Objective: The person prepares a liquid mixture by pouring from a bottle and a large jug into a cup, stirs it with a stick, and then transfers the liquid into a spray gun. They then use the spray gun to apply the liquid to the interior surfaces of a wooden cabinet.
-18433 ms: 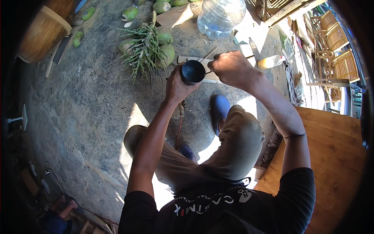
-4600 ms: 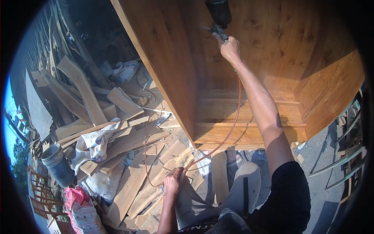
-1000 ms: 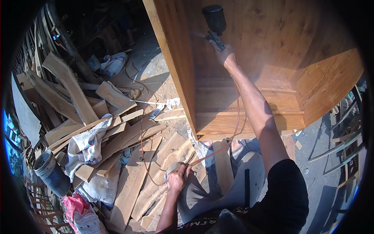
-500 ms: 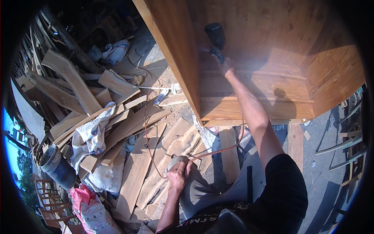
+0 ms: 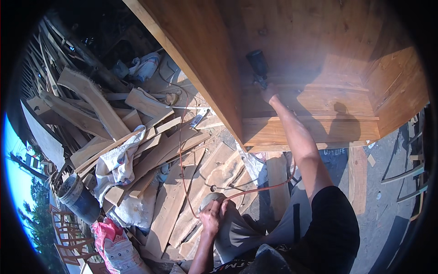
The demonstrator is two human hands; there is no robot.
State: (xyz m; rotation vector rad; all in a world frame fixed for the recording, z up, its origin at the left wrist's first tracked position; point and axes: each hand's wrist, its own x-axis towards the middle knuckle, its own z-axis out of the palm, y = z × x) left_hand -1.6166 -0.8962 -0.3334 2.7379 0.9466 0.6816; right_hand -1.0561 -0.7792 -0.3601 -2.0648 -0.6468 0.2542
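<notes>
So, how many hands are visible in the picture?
2: the left hand holds the reddish hose, low in the picture; the right hand grips the spray gun inside the wooden cabinet.

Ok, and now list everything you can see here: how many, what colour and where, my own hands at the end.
spray gun: 1, dark, inside the cabinet's left part
wooden cabinet: 1, orange-brown, upper right
hose: 1, reddish brown, looping across the middle
loose boards: many, tan, left and centre
white sacks: at least 3, white, among and behind boards
bucket: 1, dark blue-grey, lower left
printed bag: 1, pink and white, below the bucket
curved strips: several, greyish, right edge
left hand: 1, at the left knee, holding the hose
right hand: 1, gripping the spray gun
</notes>
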